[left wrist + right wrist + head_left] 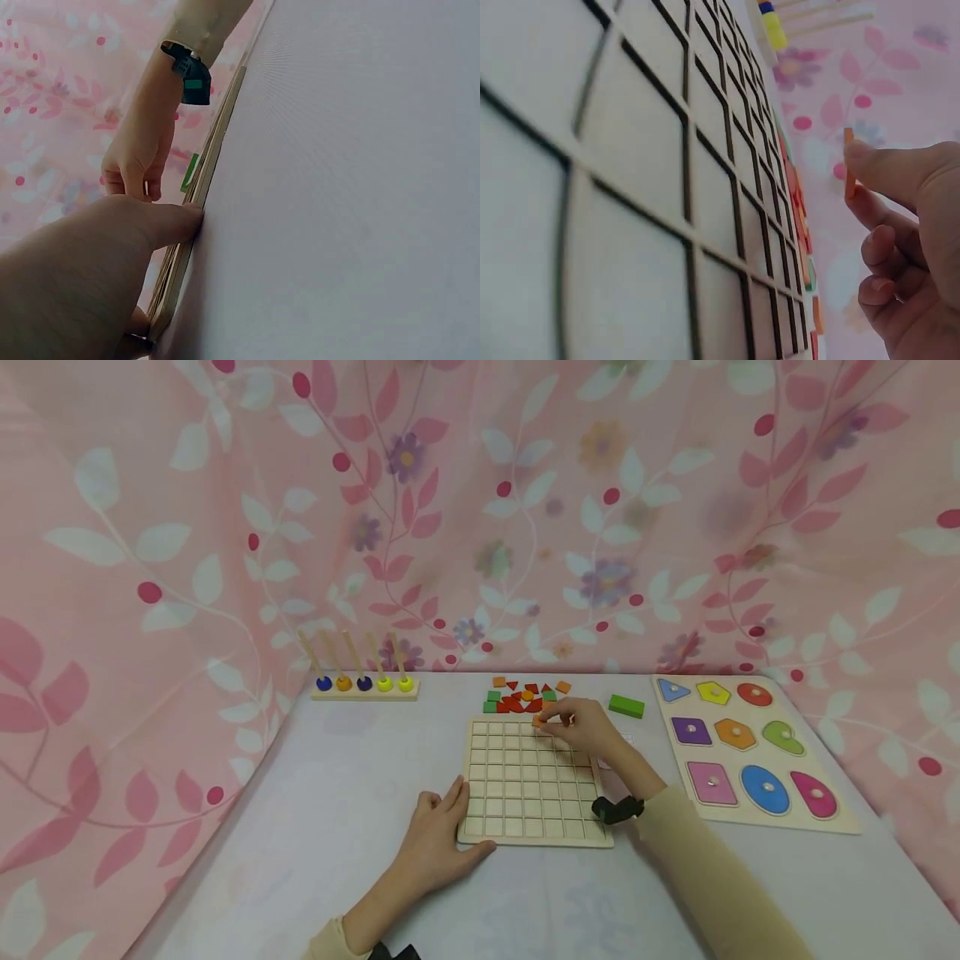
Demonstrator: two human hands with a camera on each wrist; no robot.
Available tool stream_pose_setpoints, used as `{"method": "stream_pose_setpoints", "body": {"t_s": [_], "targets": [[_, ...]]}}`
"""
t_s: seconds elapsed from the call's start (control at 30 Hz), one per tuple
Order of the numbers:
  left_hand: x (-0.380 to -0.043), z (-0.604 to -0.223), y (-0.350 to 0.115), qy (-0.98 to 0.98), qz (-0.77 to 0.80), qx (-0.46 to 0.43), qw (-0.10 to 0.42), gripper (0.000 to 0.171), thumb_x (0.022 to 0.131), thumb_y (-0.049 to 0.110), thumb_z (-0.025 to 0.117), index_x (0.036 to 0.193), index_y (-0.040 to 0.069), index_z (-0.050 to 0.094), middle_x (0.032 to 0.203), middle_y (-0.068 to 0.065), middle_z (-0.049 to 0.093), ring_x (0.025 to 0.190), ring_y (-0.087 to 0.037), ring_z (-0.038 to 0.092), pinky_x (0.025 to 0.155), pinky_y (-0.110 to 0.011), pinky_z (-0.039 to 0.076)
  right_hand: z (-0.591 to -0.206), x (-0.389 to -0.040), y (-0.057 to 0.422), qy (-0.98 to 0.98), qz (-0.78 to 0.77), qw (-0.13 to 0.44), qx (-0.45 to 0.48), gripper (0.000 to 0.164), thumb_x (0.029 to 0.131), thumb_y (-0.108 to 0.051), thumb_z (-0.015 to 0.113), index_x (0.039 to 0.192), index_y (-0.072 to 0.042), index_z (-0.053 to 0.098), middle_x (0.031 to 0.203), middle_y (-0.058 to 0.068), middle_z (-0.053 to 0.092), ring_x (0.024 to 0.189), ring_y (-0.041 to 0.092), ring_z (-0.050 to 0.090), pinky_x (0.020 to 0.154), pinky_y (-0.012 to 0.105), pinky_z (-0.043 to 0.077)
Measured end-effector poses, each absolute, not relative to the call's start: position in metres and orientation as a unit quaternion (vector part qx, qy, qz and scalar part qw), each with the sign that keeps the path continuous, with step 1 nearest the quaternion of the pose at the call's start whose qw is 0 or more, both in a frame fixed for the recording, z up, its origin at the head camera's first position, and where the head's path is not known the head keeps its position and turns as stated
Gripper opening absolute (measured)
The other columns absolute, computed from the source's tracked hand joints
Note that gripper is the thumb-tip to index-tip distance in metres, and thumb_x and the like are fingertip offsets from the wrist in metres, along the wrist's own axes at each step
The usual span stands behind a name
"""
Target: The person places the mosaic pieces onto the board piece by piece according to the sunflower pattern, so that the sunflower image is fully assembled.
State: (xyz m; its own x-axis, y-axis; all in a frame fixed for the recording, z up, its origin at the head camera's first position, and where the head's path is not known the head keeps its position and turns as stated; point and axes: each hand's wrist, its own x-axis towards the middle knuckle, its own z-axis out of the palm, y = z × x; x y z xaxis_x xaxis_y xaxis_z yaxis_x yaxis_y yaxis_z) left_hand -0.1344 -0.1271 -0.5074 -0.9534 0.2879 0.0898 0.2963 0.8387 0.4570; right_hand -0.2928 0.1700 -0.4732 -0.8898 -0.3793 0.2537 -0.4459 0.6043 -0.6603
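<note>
My right hand [581, 727] pinches a thin orange tile [850, 163] between thumb and fingertips. It is over the far edge of a pale wooden grid board [522, 783], and the right wrist view shows the tile edge-on, apart from the board's face. At the board's near left corner rests my left hand [435, 843], its thumb stretched along the near edge and its fingers against the left side. In the left wrist view that thumb [176, 223] presses on the board's rim. Behind the board lie several small red, green and orange tiles [513, 703].
A green block [626, 706] lies right of the loose tiles. Farther right is a shape puzzle board [726, 791] with knobbed pieces. A wooden peg stand [365, 695] with coloured beads stands at the back left. Floral pink cloth [480, 527] hangs behind the white table [337, 793].
</note>
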Motion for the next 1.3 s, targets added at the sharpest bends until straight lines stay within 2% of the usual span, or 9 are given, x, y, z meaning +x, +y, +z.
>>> {"method": "stream_pose_setpoints", "body": {"t_s": [0.23,0.53,0.67,0.8,1.07,1.3], "targets": [[-0.135,-0.507,-0.127,-0.959,-0.239,-0.15,0.002,0.101,0.087,0.062,0.077,0.159,-0.002,0.044,0.169,-0.015,0.038,0.104,-0.023,0.037,0.088,-0.039,0.035,-0.482,-0.281,0.153,-0.892,0.393,0.029,0.22,0.013,0.095,-0.017,0.081,0.106,-0.01,0.084,0.083,-0.001,0.068,0.071,0.016,0.051,0.063,0.029,0.04],[-0.133,-0.512,-0.13,-0.96,-0.238,-0.145,-0.005,0.103,0.087,0.066,0.076,0.159,-0.001,0.044,0.169,-0.015,0.038,0.106,-0.022,0.038,0.088,-0.039,0.037,-0.49,-0.28,0.145,-0.9,0.388,0.009,0.201,0.018,0.098,-0.026,0.079,0.111,-0.014,0.083,0.082,-0.003,0.064,0.072,0.016,0.051,0.063,0.029,0.04],[-0.132,-0.514,-0.131,-0.96,-0.241,-0.143,-0.006,0.104,0.087,0.068,0.075,0.159,0.0,0.044,0.17,-0.015,0.037,0.106,-0.021,0.037,0.087,-0.037,0.036,-0.498,-0.28,0.149,-0.889,0.41,0.003,0.204,0.016,0.098,-0.023,0.079,0.111,-0.015,0.083,0.092,-0.004,0.071,0.078,0.015,0.055,0.068,0.028,0.046],[-0.135,-0.514,-0.129,-0.958,-0.244,-0.152,-0.003,0.104,0.087,0.067,0.075,0.159,-0.001,0.044,0.17,-0.015,0.036,0.108,-0.022,0.039,0.09,-0.04,0.038,-0.507,-0.282,0.157,-0.873,0.43,0.026,0.228,0.012,0.097,-0.02,0.08,0.108,-0.017,0.083,0.107,-0.004,0.076,0.086,0.015,0.061,0.076,0.028,0.05],[-0.136,-0.515,-0.129,-0.958,-0.242,-0.154,-0.005,0.104,0.088,0.068,0.074,0.16,-0.001,0.043,0.17,-0.014,0.035,0.108,-0.019,0.039,0.089,-0.038,0.039,-0.516,-0.283,0.161,-0.865,0.408,0.062,0.285,0.013,0.096,-0.015,0.081,0.108,-0.013,0.084,0.115,0.002,0.076,0.094,0.016,0.068,0.079,0.029,0.055],[-0.137,-0.517,-0.13,-0.958,-0.24,-0.157,0.001,0.104,0.088,0.068,0.074,0.16,0.0,0.043,0.17,-0.015,0.037,0.108,-0.02,0.041,0.09,-0.039,0.04,-0.516,-0.281,0.158,-0.87,0.401,0.057,0.28,0.013,0.096,-0.016,0.081,0.108,-0.013,0.085,0.116,0.001,0.076,0.101,0.018,0.07,0.083,0.03,0.057]]}}
